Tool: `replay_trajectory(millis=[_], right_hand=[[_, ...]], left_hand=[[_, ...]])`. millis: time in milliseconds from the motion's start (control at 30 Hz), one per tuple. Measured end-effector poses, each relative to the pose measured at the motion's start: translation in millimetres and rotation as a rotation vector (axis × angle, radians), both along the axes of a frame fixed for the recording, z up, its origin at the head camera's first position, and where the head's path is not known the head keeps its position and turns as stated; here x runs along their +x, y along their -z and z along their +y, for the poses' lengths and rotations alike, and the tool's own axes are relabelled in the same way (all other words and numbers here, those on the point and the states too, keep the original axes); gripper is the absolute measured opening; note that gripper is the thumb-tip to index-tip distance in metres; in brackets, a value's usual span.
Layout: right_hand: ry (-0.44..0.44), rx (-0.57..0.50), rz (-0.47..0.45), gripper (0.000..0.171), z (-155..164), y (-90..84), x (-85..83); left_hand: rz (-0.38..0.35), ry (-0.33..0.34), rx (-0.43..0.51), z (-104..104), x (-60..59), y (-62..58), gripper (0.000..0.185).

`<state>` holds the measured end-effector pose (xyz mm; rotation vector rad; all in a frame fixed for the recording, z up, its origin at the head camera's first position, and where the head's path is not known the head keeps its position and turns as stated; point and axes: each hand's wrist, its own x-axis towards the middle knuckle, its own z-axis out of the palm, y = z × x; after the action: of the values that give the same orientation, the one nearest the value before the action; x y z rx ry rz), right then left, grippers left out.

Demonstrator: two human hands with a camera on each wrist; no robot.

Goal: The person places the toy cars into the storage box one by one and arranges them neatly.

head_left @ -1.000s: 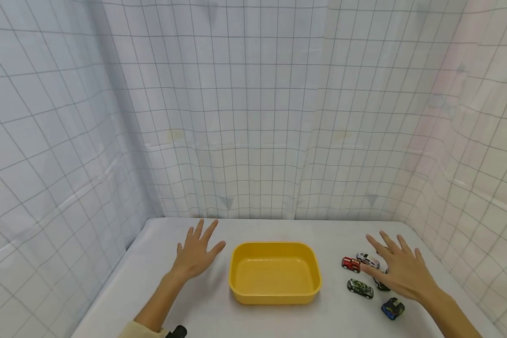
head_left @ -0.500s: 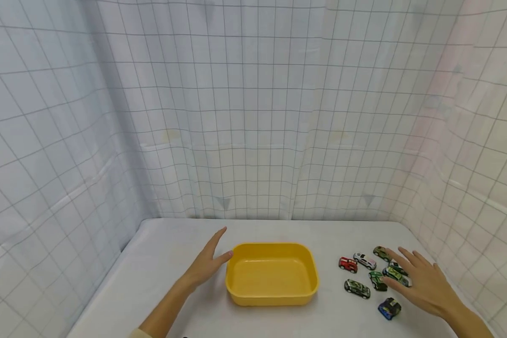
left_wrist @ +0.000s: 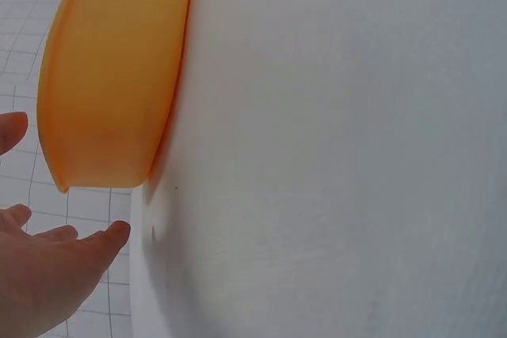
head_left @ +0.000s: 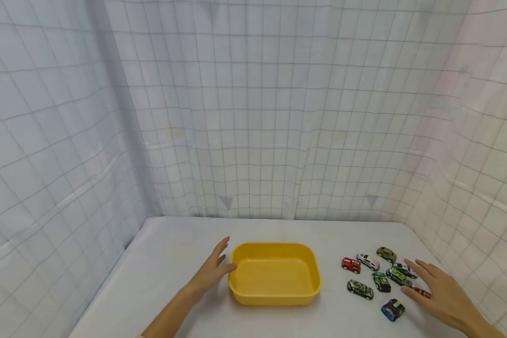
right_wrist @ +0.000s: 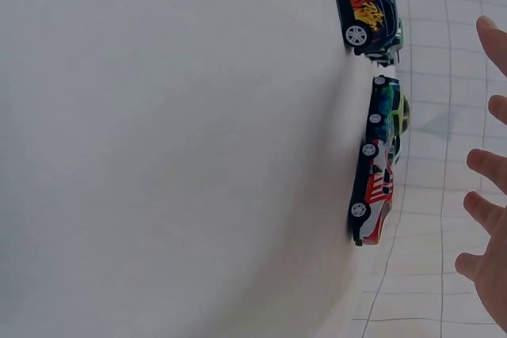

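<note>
Head view: left hand [head_left: 211, 273] beside yellow tray [head_left: 274, 296], right hand [head_left: 445, 296] near toy cars [head_left: 378, 279].

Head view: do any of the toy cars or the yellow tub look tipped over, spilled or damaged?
Nothing stands out. The small toy cars sit on their wheels in a loose cluster on the white table, and the yellow plastic tub stands upright and empty. The left hand is beside the tub; the right hand is beside the cars.
</note>
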<state>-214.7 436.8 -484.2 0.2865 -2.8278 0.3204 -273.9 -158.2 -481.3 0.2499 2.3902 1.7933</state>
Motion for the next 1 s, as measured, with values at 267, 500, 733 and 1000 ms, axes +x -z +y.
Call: replay_trajectory(millis=[267,500,733,1000], right_hand=[[0.052,-0.025,-0.083,0.077,14,10.6,6.8],[0.085,-0.091,-0.207,0.079,22,14.8,16.6],[0.048,-0.149,-0.181,0.070,24,20.7,21.1],[0.031,-0.189,-0.129,0.063,30,27.9,18.9]], left_hand=[[-0.082,0.004,0.108,14,2.0,9.8,0.081],[-0.094,0.011,0.152,22,2.9,16.4,0.074],[-0.099,-0.008,0.214,19,3.3,12.0,0.069],[-0.129,0.032,0.292,15,0.9,15.5,0.069]])
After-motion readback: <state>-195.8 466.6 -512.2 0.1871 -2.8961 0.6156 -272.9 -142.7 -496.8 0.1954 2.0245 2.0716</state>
